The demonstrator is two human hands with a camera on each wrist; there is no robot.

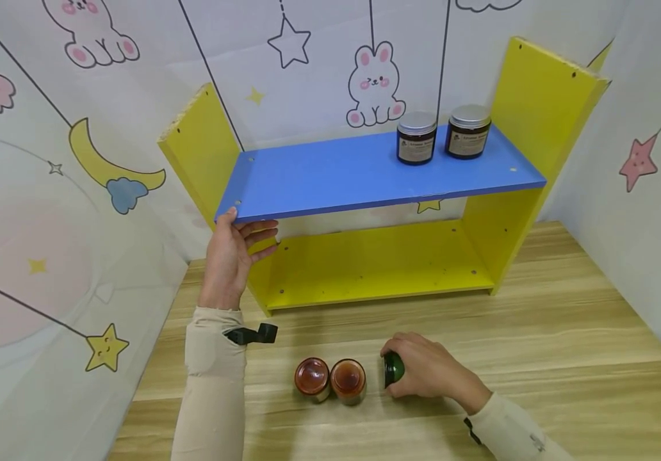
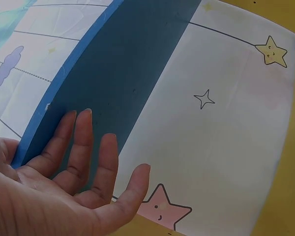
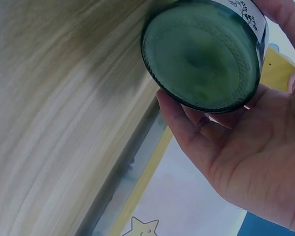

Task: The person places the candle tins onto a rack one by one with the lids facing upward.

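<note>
At the left front corner of the blue shelf board (image 1: 330, 182), my left hand (image 1: 232, 256) holds the edge, thumb on top and loosely spread fingers below. The left wrist view shows those fingers (image 2: 108, 162) under the board's dark underside. My right hand (image 1: 425, 368) grips a green glass jar (image 1: 394, 369) by its sides, low over the wooden table. Its round glass base (image 3: 199, 56) faces the right wrist camera, and part of a printed label shows. Left of that hand, two amber jars (image 1: 312, 376) (image 1: 349, 379) stand side by side, reddish-brown glass bases up.
Two dark jars (image 1: 417, 139) (image 1: 468, 132) with silver lids and labels stand on the blue board's right part. Yellow side panels (image 1: 544, 96) rise at both ends, above a yellow lower shelf (image 1: 365, 259). Printed cloth walls (image 1: 319, 89) surround the wooden table (image 1: 584, 358).
</note>
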